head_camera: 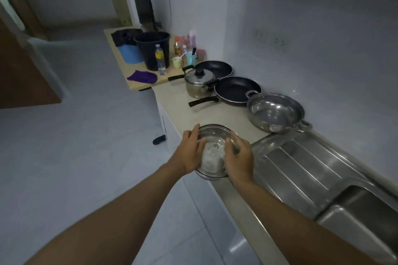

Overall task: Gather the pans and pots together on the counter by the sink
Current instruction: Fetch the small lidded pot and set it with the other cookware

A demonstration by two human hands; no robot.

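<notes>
A steel pot with a glass lid [213, 135] sits at the counter's front edge, just left of the sink's drainboard. My left hand [189, 153] grips its left side and my right hand [238, 157] grips its right side. Behind it on the beige counter [178, 107] stand a wide steel two-handled pan [274, 111], a black frying pan [235, 90], a lidded steel saucepan [199, 83] and a second black frying pan [217, 68] at the far end.
The steel drainboard [301, 170] and sink basin [361, 215] lie to the right. A wooden side table [129, 71] beyond the counter holds a black bucket [154, 48], a blue tub, a water bottle [160, 59], cups, bottles and a purple cloth [143, 77]. Floor lies left.
</notes>
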